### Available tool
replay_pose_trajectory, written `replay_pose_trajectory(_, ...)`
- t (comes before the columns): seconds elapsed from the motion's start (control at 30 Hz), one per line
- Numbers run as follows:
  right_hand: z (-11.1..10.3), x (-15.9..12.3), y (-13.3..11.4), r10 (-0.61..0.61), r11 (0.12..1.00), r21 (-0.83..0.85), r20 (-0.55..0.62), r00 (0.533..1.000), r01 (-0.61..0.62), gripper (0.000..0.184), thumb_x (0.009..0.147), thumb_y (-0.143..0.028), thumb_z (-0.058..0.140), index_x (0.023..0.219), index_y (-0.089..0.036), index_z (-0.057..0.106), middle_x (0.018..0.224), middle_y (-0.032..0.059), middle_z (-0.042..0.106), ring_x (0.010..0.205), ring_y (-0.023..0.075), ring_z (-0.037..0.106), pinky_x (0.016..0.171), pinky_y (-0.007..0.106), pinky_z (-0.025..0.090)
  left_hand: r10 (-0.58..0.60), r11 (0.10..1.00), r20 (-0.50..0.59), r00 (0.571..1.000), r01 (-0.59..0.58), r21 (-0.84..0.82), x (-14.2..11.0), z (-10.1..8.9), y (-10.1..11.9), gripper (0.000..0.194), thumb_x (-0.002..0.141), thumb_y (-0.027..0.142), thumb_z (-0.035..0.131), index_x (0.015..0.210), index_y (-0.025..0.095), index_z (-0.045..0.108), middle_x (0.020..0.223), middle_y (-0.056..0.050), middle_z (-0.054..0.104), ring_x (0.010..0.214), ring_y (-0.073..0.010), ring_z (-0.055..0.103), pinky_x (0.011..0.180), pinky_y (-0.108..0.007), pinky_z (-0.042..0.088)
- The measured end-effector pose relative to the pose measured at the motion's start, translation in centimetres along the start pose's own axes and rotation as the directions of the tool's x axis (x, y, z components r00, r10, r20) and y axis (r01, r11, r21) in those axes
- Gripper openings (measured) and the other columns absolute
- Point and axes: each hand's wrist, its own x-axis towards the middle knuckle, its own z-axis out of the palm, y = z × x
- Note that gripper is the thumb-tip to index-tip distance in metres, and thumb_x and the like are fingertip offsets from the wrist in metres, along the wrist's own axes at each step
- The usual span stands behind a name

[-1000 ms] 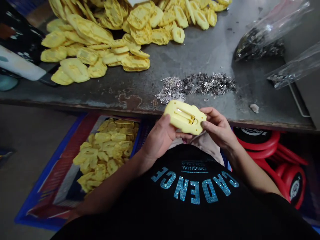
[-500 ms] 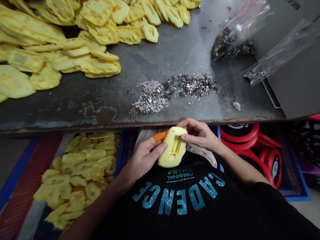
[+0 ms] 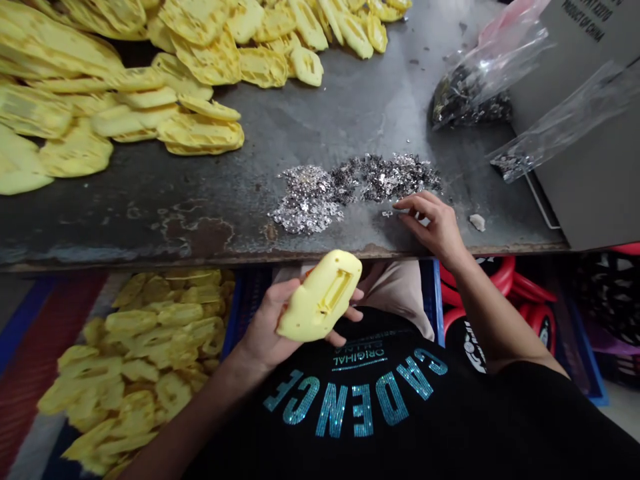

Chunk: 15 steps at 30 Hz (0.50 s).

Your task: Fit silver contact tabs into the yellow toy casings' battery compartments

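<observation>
Clearly, one left hand grips one yellow shell by the table edge.
Rightward: one bright metal heap, one darker metal heap, one stray metal piece; one right hand, thumb and forefinger narrowly apart, any hold unclear; two clear bags.

Place: assembly workshop | heaped yellow plastic shells on my worn grey workbench | loose small metal pieces in front of me, clear bags behind | below the edge I see more shells
</observation>
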Motion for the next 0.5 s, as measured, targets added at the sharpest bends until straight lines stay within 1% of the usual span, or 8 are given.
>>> replay_pose_trajectory(0.07, -0.3, 1.5, 1.9, 0.012, 0.987, -0.159, 0.03, 0.999, -0.007, 0.012, 0.108, -0.021, 0.078, 0.111, -0.027, 0.088, 0.11, 0.0067, 0.082, 0.101, 0.0248, 0.075, 0.097, 0.041, 0.062, 0.026, 1.0, -0.052, 0.998, -0.027, -0.011, 0.1, 0.4, 0.2, 0.073, 0.116, 0.072, 0.066, 0.159, 0.015, 0.083, 0.15, -0.023, 0.086, 0.126, -0.0404, 0.09, 0.084, -0.04, 0.081)
replay_pose_trajectory(0.13, 0.1, 2.5, 3.0, 0.02, 0.98, -0.2, 0.088, 0.996, -0.002, 0.014, 0.105, -0.018, 0.08, 0.108, -0.028, 0.089, 0.107, 0.0056, 0.08, 0.102, 0.0247, 0.073, 0.097, 0.039, 0.06, 0.032, 0.999, -0.102, 0.994, -0.034, -0.013, 0.1, 0.7, 0.2, 0.075, 0.116, 0.076, 0.067, 0.159, 0.017, 0.083, 0.15, -0.021, 0.087, 0.126, -0.04, 0.091, 0.081, -0.037, 0.081)
replay_pose_trajectory(0.23, 0.6, 2.8, 3.2, 0.022, 0.976, -0.218, 0.104, 0.994, 0.001, 0.011, 0.103, -0.019, 0.08, 0.102, -0.027, 0.088, 0.103, 0.0048, 0.078, 0.098, 0.0235, 0.071, 0.094, 0.037, 0.057, 0.057, 0.998, -0.097, 0.994, -0.057, -0.006, 0.0, 0.9, 0.1, 0.076, 0.112, 0.08, 0.071, 0.155, 0.02, 0.086, 0.145, -0.018, 0.09, 0.126, -0.0409, 0.091, 0.077, -0.035, 0.08)
replay_pose_trajectory(0.33, 0.6, 2.3, 1.5, 0.011, 0.983, -0.182, 0.096, 0.995, 0.007, 0.009, 0.103, -0.019, 0.08, 0.099, -0.025, 0.086, 0.101, 0.0041, 0.08, 0.094, 0.0218, 0.071, 0.09, 0.035, 0.056, 0.058, 0.998, -0.09, 0.994, -0.059, -0.004, -0.1, 1.2, 0.0, 0.073, 0.111, 0.079, 0.074, 0.154, 0.02, 0.085, 0.145, -0.016, 0.09, 0.131, -0.0449, 0.089, 0.076, -0.036, 0.079)
replay_pose_trajectory(0.43, 0.2, 0.9, -2.1, -0.08, 0.997, -0.009, 0.074, 0.994, 0.08, 0.006, 0.109, -0.028, 0.081, 0.106, -0.025, 0.086, 0.1, 0.0017, 0.085, 0.089, 0.0195, 0.074, 0.083, 0.032, 0.057, 0.052, 0.997, -0.079, 0.996, -0.056, -0.053, 0.2, 1.9, -0.1, 0.069, 0.109, 0.072, 0.08, 0.155, 0.02, 0.083, 0.149, -0.018, 0.087, 0.133, -0.0482, 0.087, 0.076, -0.041, 0.081)
replay_pose_trajectory(0.5, -0.1, -0.1, -4.9, -0.168, 0.98, 0.117, 0.064, 0.984, 0.16, 0.007, 0.111, -0.033, 0.085, 0.108, -0.026, 0.087, 0.1, -0.0002, 0.088, 0.086, 0.018, 0.076, 0.08, 0.031, 0.058, 0.045, 0.995, -0.075, 0.996, -0.052, -0.09, 0.6, 2.5, -0.1, 0.069, 0.107, 0.07, 0.081, 0.151, 0.017, 0.083, 0.143, -0.02, 0.088, 0.13, -0.0482, 0.088, 0.076, -0.043, 0.081)
